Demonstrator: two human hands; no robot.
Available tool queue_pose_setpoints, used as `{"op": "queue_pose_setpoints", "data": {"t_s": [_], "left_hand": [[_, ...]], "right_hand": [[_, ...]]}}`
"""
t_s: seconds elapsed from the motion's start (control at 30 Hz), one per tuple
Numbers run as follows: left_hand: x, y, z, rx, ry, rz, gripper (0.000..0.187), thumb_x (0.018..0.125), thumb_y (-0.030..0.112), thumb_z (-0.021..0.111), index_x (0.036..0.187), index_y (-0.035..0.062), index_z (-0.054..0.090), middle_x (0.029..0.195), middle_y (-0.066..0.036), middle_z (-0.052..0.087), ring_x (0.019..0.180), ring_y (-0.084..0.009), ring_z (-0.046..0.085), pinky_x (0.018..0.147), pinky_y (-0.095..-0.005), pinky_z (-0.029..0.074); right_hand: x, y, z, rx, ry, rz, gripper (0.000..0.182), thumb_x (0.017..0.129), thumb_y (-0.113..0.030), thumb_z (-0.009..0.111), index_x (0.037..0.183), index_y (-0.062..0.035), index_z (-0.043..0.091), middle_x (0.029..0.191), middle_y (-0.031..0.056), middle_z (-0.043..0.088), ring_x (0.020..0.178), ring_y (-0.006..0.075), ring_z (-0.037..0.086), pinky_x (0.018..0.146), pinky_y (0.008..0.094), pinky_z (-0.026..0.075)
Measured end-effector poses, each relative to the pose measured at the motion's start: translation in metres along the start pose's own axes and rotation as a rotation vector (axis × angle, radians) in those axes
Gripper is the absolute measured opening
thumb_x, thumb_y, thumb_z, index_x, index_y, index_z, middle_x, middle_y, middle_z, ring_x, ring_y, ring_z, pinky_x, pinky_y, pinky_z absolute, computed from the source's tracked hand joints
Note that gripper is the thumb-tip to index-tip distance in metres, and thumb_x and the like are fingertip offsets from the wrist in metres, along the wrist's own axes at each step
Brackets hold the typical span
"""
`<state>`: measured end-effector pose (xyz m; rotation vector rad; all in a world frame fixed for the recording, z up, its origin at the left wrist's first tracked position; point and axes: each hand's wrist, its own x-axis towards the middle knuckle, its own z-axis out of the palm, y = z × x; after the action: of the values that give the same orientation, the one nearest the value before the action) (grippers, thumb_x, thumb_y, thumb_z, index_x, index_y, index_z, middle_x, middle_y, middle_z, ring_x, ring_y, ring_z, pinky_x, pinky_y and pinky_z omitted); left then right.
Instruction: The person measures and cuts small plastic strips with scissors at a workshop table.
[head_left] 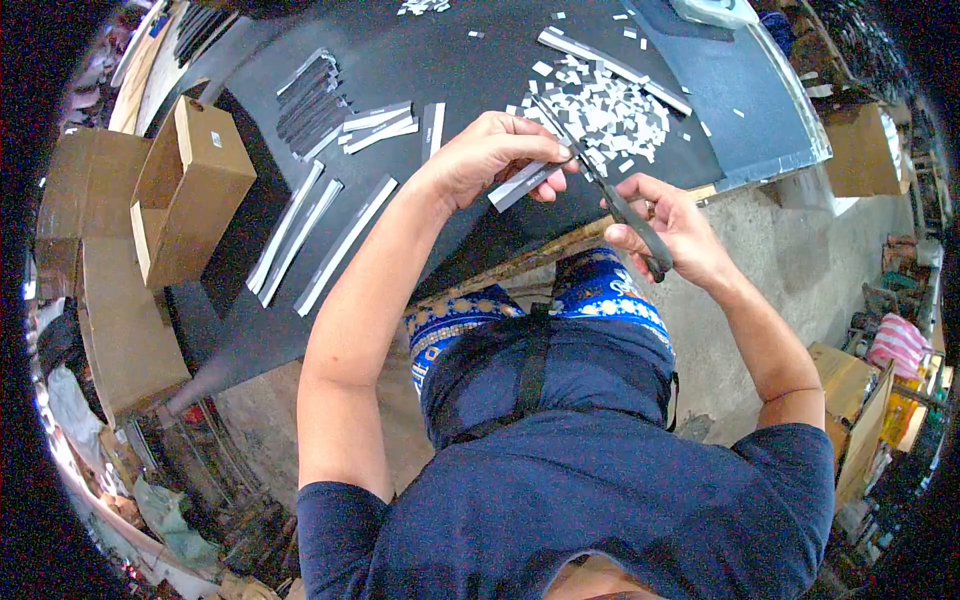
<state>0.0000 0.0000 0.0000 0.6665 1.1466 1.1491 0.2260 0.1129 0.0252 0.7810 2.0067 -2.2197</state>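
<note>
My left hand (500,155) pinches a black and white label strip (517,188), its fingertips right at the scissors' blades. The strip's loose end slants down to the left below the palm. In my right hand (672,228) are black-handled scissors (632,217), with fingers through the handles and the blades angled up to the left. Just beyond the blades lies a wide pile of small cut labels (615,115), black and white pieces mixed. A longer strip (615,70) rests along the pile's far side.
Several label strips (345,245) lie left of my hands, near a dark bundle of strips (312,105). An upright cardboard box (215,150) stands at the table's left. The black table's front edge (500,268) runs close to my legs.
</note>
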Motion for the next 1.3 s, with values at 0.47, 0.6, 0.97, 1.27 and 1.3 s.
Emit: {"op": "queue_pose_setpoints", "data": {"t_s": [0.47,0.6,0.97,1.27,1.3], "left_hand": [[-0.051,-0.012,0.001,0.107,0.491,0.334,0.025,0.092,0.022,0.063,0.103,0.0015,0.07,0.078,0.005,0.06,0.059,-0.0063,0.046,0.057,-0.0196,0.038],[-0.077,-0.027,0.003,-0.102,0.67,0.37,0.017,0.091,0.017,0.064,0.097,0.0018,0.069,0.078,0.001,0.062,0.063,-0.0063,0.052,0.057,-0.019,0.04],[-0.115,-0.067,0.011,-0.242,0.843,0.368,0.015,0.088,0.013,0.066,0.093,-0.0005,0.065,0.086,-0.011,0.068,0.08,-0.0199,0.069,0.07,-0.028,0.056],[-0.11,-0.076,0.014,-0.33,0.869,0.387,0.014,0.087,0.012,0.067,0.091,-0.0008,0.064,0.087,-0.013,0.068,0.08,-0.0206,0.07,0.07,-0.0282,0.057],[-0.11,-0.077,0.014,-0.309,0.87,0.386,0.015,0.089,0.013,0.065,0.093,-0.0012,0.064,0.088,-0.013,0.069,0.081,-0.0202,0.069,0.071,-0.0281,0.057]], "right_hand": [[0.039,-0.018,-0.06,-0.898,0.428,-0.353,0.044,0.06,-0.016,0.086,0.089,-0.0025,0.056,0.063,0.0049,0.054,0.058,0.0127,0.051,0.053,0.0297,0.041],[0.06,-0.016,-0.076,-1.088,0.38,-0.465,0.034,0.063,-0.006,0.079,0.083,0.0011,0.054,0.069,0.011,0.058,0.062,0.0205,0.054,0.058,0.0329,0.043],[0.058,-0.026,-0.002,-0.974,0.218,-0.845,0.021,0.075,-0.009,0.07,0.096,-0.0028,0.066,0.099,0.0157,0.066,0.096,0.0335,0.061,0.086,0.0403,0.048],[0.072,0.005,0.081,-0.81,0.1,-0.898,0.035,0.073,-0.012,0.075,0.103,-0.0008,0.063,0.096,0.0153,0.061,0.092,0.0336,0.061,0.08,0.0386,0.05],[0.073,0.005,0.083,-0.81,0.097,-0.897,0.035,0.073,-0.012,0.075,0.103,-0.0008,0.063,0.096,0.0153,0.061,0.092,0.0336,0.061,0.08,0.0386,0.05]]}}
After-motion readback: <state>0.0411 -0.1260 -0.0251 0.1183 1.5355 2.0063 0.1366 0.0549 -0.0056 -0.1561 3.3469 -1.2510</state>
